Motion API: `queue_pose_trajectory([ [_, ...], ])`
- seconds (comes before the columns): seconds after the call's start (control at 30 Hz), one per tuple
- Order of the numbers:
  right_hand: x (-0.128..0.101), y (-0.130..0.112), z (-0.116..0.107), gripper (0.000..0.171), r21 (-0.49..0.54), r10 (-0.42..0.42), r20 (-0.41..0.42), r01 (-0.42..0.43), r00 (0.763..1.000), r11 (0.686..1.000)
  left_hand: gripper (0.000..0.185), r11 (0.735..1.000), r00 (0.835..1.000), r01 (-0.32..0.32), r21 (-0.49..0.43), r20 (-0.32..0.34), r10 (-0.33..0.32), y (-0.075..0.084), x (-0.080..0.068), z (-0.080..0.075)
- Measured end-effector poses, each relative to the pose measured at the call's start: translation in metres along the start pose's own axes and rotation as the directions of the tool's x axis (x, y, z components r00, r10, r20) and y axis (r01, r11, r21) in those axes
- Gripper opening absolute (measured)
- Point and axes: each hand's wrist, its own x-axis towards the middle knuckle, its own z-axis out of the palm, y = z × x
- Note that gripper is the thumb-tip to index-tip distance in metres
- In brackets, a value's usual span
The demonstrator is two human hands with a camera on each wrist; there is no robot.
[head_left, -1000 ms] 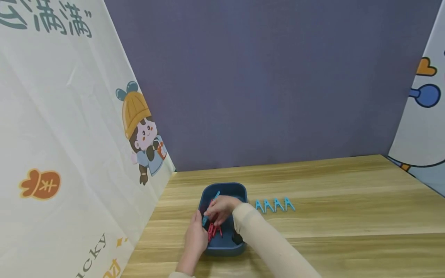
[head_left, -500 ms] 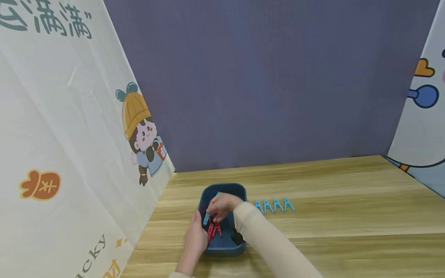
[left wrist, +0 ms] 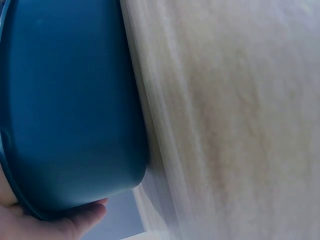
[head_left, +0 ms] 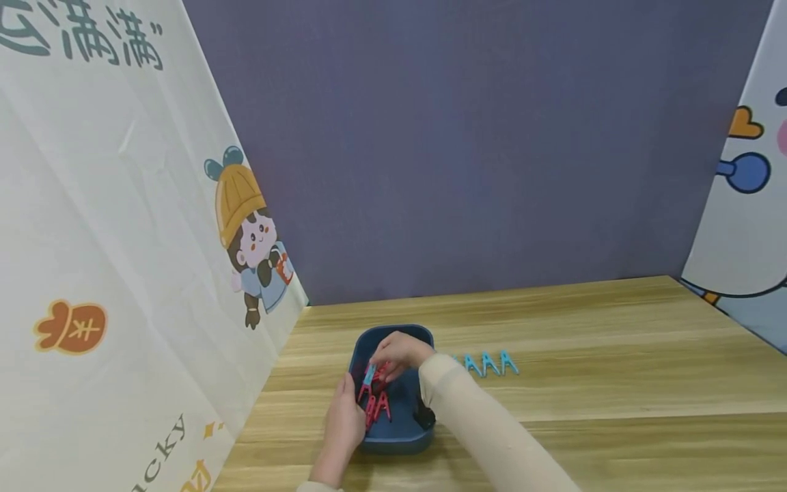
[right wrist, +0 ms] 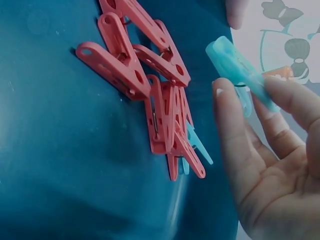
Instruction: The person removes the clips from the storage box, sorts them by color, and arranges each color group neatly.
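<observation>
A dark blue basin (head_left: 393,330) stands on the wooden table (head_left: 584,383). My left hand (head_left: 346,422) grips its left rim, thumb inside and fingers (left wrist: 70,222) under the outer wall (left wrist: 70,100). My right hand (head_left: 386,363) reaches into the basin and pinches a light blue clothespin (head_left: 368,376) between its fingertips (right wrist: 227,105). In the right wrist view this clothespin (right wrist: 239,71) is held above a heap of red clothespins (right wrist: 145,80). Another light blue one (right wrist: 199,146) pokes out from under the heap.
A row of light blue clothespins (head_left: 490,363) lies on the table just right of the basin, partly hidden by my right sleeve (head_left: 473,424). Printed cloth hangs at the left (head_left: 123,273) and right (head_left: 744,225), with a purple wall behind.
My right hand has turned the light blue clothespin in its fingers and drawn back slightly toward the far side of the basin. The left hand has stayed on the rim.
</observation>
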Motion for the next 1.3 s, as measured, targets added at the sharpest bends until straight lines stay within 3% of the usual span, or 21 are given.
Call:
queue_pose_trajectory([
  [0.47,-0.009,0.000,-0.022,0.010,0.111,-0.072,-0.005,0.072,0.997,0.991,0.055,1.000,1.000,-0.024,-0.003,-0.017,0.024,-0.002,0.001,0.001],
  [0.6,-0.009,0.001,-0.028,0.012,0.153,-0.058,-0.008,0.058,0.998,0.987,0.055,1.000,1.000,0.003,-0.017,0.003,-0.003,0.000,0.001,0.001],
  [0.87,-0.015,0.004,-0.038,0.012,0.184,-0.055,-0.032,0.060,0.998,0.981,0.057,1.000,1.000,-0.001,-0.014,-0.003,0.001,-0.001,0.001,0.002],
  [1.13,-0.021,0.007,-0.047,0.044,0.226,-0.046,-0.012,0.047,0.999,0.973,0.057,1.000,1.000,0.022,-0.008,0.022,-0.022,0.000,0.001,0.001],
  [1.3,-0.025,0.010,-0.056,0.044,0.224,-0.055,-0.002,0.054,0.998,0.973,0.058,0.999,0.999,0.032,-0.003,0.029,-0.032,0.000,0.001,0.001],
])
